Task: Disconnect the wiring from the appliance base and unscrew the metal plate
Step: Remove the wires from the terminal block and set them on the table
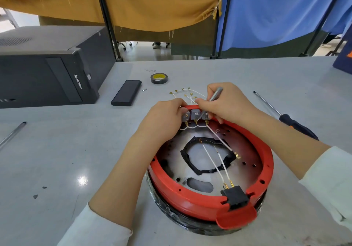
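Base, red-rimmed, sits near the desk's front edge, right of centre, its metal plate inside the ring. I see my left hand gripping the grey switches at the base's far rim. My right hand pinches a slim silver tool against them. White wires cross the plate to a black socket. Screwdriver lies toward the right edge, tape farther back.

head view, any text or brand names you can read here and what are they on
"lenovo": on the front of the black computer tower, printed sideways.
Faint marks on the table behind the tape roll: too small to read.
Small sticker on the tower's front corner: unreadable.
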Tool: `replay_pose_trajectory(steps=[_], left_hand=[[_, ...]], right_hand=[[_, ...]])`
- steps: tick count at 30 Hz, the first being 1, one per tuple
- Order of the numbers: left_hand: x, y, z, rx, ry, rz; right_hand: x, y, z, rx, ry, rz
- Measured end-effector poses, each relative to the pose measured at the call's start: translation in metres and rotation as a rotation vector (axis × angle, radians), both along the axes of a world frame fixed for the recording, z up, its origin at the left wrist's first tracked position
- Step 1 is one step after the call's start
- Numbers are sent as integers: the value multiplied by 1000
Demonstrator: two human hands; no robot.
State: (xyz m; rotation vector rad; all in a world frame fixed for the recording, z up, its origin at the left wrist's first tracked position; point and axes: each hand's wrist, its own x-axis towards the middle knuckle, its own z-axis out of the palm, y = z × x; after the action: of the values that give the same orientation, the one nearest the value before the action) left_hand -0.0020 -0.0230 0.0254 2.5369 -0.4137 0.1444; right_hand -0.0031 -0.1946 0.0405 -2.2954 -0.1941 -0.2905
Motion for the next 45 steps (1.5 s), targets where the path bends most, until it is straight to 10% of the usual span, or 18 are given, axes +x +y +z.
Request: replay_pose_trajectory(steps=[10,24,45], left_hand=[[2,0,-1,-15,19,-11],[-2,0,1,-8,14,-9],[-3,-1,1,-15,23,-8]], right_hand=[[1,2,-15,17,-237,-144],[16,7,-1,27,42,-33],[15,10,-9,-21,-106,-115]])
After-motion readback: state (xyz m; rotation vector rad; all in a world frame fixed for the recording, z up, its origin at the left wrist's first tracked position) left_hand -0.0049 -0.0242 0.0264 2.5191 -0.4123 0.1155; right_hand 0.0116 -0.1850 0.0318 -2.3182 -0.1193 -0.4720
